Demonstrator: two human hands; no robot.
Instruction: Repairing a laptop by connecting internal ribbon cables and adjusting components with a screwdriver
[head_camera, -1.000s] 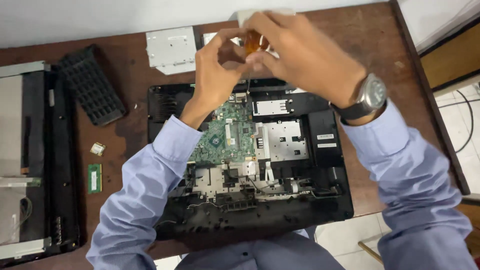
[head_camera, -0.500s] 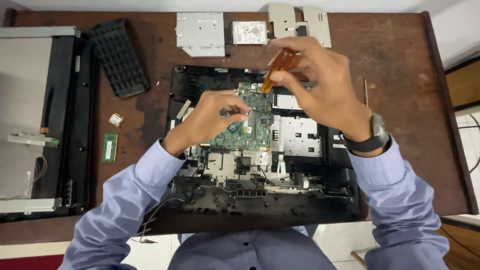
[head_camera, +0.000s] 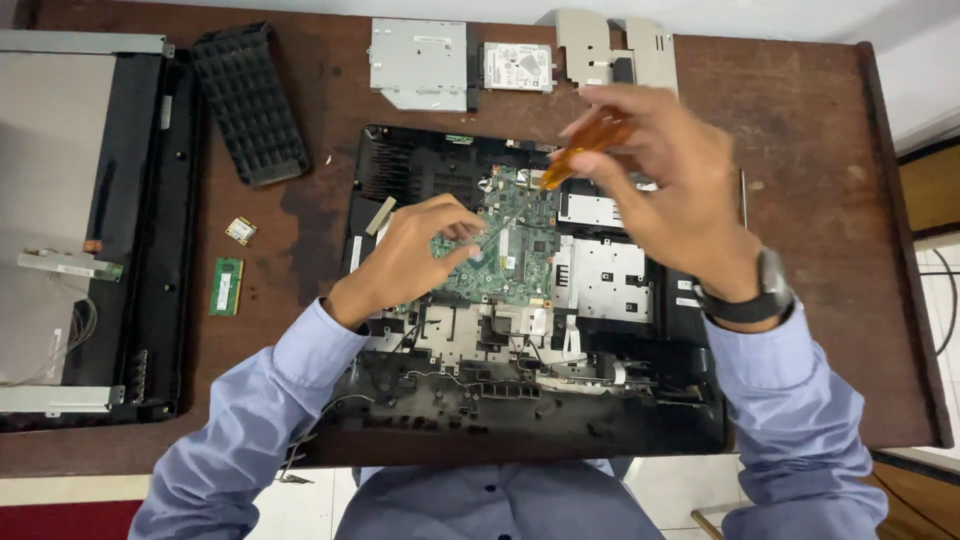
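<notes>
An opened black laptop base (head_camera: 400, 170) lies on the brown table, its green circuit board (head_camera: 510, 262) exposed. My right hand (head_camera: 665, 185) grips an orange-handled screwdriver (head_camera: 588, 145), whose thin shaft slants down left to the board. My left hand (head_camera: 420, 255) rests on the board's left part, fingers curled around the screwdriver's tip area. A dark watch sits on my right wrist.
A detached laptop screen (head_camera: 90, 230) lies at the left, a black keyboard (head_camera: 248, 100) beside it. A silver optical drive (head_camera: 420, 62), a hard disk (head_camera: 518, 66) and metal brackets (head_camera: 615, 45) line the far edge. A green memory stick (head_camera: 227, 286) and a small card (head_camera: 240, 230) lie left of the base.
Both hands came down from the table's far edge to the circuit board. The screwdriver now points at the board, and my left hand settled beside its tip.
</notes>
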